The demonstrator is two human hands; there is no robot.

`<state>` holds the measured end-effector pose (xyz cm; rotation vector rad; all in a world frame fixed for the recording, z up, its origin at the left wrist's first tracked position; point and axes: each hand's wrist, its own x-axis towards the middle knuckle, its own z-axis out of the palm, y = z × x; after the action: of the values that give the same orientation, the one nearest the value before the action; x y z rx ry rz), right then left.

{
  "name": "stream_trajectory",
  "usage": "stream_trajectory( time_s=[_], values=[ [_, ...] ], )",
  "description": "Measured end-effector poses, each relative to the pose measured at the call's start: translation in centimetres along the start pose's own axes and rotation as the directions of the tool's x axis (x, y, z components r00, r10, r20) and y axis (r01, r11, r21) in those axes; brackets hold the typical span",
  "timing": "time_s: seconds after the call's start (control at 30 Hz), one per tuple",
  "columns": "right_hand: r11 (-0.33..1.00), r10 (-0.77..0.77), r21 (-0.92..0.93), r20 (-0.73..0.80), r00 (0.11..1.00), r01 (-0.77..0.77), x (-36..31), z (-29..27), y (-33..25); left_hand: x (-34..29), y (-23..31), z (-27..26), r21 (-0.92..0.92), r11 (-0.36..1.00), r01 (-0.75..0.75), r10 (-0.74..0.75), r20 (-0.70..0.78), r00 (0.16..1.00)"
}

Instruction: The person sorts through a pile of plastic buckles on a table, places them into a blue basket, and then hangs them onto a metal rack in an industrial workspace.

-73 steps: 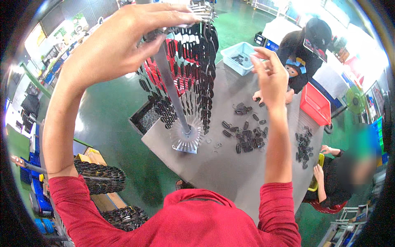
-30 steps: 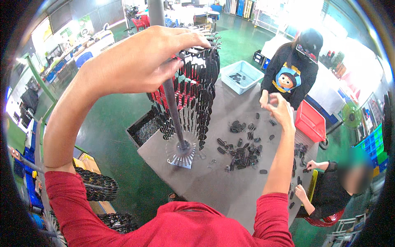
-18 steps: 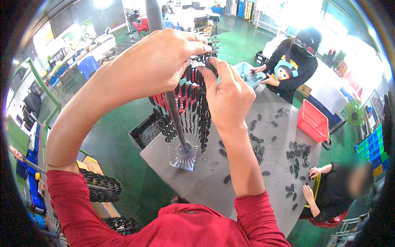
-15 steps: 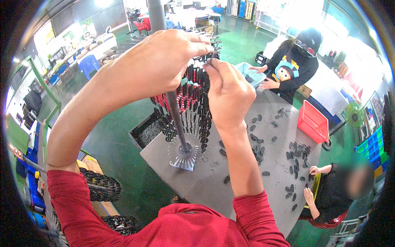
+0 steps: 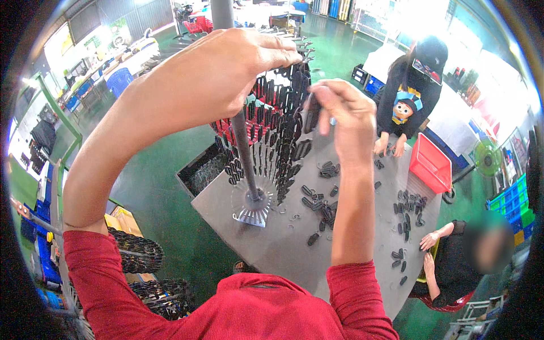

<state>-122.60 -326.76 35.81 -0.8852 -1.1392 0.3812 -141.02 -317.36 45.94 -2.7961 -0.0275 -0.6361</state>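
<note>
A hanging rack (image 5: 241, 153) with a grey pole carries many tiers of small black oval plastic pieces (image 5: 294, 107) on spokes. My left hand (image 5: 243, 59) reaches over it from the left, fingers closed at the outer end of an upper spoke; what they grip is hidden. Just right of the rack, my right hand (image 5: 345, 107) is raised and smeared by motion. A dark oval piece (image 5: 310, 113) shows beside its fingertips, and I cannot make out whether it is held or hanging. Loose black pieces (image 5: 323, 209) lie on the grey table (image 5: 272, 255) below.
A red bin (image 5: 430, 164) stands at the table's right edge. One co-worker (image 5: 413, 85) bends over the far side with hands on pieces; another person (image 5: 453, 266) sits at the right. A dark crate (image 5: 204, 170) of small metal bits is beside the table's left corner.
My right hand has moved right, away from the rack's edge and my left fingers. The rack's pieces have shifted right. The far co-worker's light blue basket has gone from their hands, which are now lower.
</note>
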Motion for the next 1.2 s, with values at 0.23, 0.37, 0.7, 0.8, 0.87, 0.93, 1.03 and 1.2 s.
stream_trajectory(
  time_s=[0.23, 0.37, 0.7, 0.8, 0.87, 0.93, 1.03, 1.2],
  values=[
    [0.881, 0.024, -0.456, -0.221, 0.975, -0.125, 0.4, -12.8, 2.6, -0.2, -0.5, -0.2, -0.025, 0.998, -0.051, 0.049, -0.062, 0.997],
    [0.702, 0.213, -0.627, -0.267, 0.940, -0.337, -1.3, -20.3, 8.7, -0.5, -0.9, 0.3, -0.059, 0.997, -0.056, 0.050, -0.092, 0.995],
    [0.620, -0.260, -0.779, -0.092, 0.961, 0.093, -1.0, -5.4, 2.2, -0.6, -0.8, -0.1, -0.106, 0.994, -0.033, 0.028, -0.043, 0.999],
    [0.530, -0.499, -0.761, 0.077, 0.863, 0.374, -0.9, 1.9, -0.3, -1.4, -0.9, -0.8, -0.132, 0.991, -0.014, 0.012, -0.014, 1.000],
    [0.481, -0.536, -0.801, 0.052, 0.842, 0.356, -0.4, 3.6, 0.2, -1.1, -0.7, -1.3, -0.166, 0.986, -0.018, 0.017, -0.008, 1.000],
    [0.422, -0.591, -0.846, 0.017, 0.807, 0.327, 0.1, 4.3, 0.7, -0.9, -0.6, -1.6, -0.206, 0.978, -0.023, 0.027, 0.015, 1.000],
    [0.416, -0.552, -0.879, -0.042, 0.833, 0.231, -0.1, 5.2, 0.5, -0.5, 0.0, -2.0, -0.158, 0.987, 0.023, -0.020, 0.019, 1.000],
    [0.475, -0.559, -0.840, -0.058, 0.827, 0.262, 0.4, 5.2, 1.0, 0.7, -0.1, -0.7, -0.034, 0.999, 0.042, -0.041, 0.039, 0.998]
  ],
)
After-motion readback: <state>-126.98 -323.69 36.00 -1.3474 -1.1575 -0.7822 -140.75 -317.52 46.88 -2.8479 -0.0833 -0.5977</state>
